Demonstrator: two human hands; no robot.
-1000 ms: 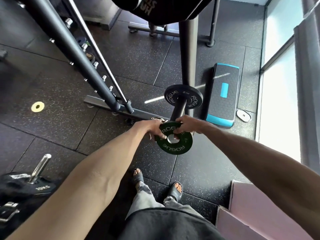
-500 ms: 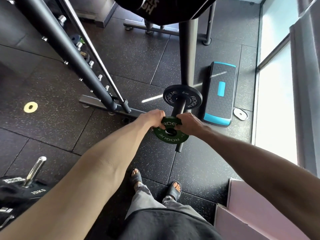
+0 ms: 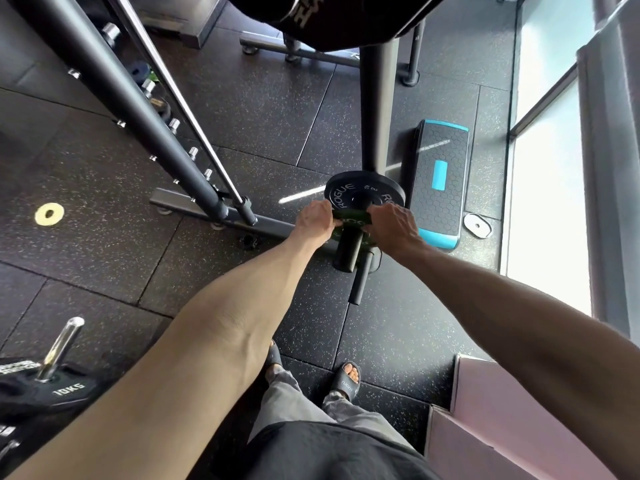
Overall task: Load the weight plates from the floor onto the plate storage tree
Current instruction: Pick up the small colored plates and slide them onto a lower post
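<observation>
the floor (image 3: 242,109) is matt black rubber tiling, rough and speckled. on the tree's matt black metal peg (image 3: 348,249), the green plate (image 3: 351,220) looks dull and rubbery beside a smoother black rogue plate (image 3: 365,194). left of the peg, a polished chrome post (image 3: 60,346) gleams above a matt 10kg plate (image 3: 65,389).

A gym: speckled rubber floor tiles (image 3: 242,109); Rogue weight plate (image 3: 363,195); blue aerobic step (image 3: 440,181); steel rack (image 3: 114,88).

Black plate (image 3: 364,195) on peg: "ROGUE" in white, reads twice, 2nd cut off by hand. Green plate (image 3: 349,221): only "RO" legible. Plate at lower left (image 3: 67,389): "10KG". Sandal strap (image 3: 344,384): lettering too small to read.
</observation>
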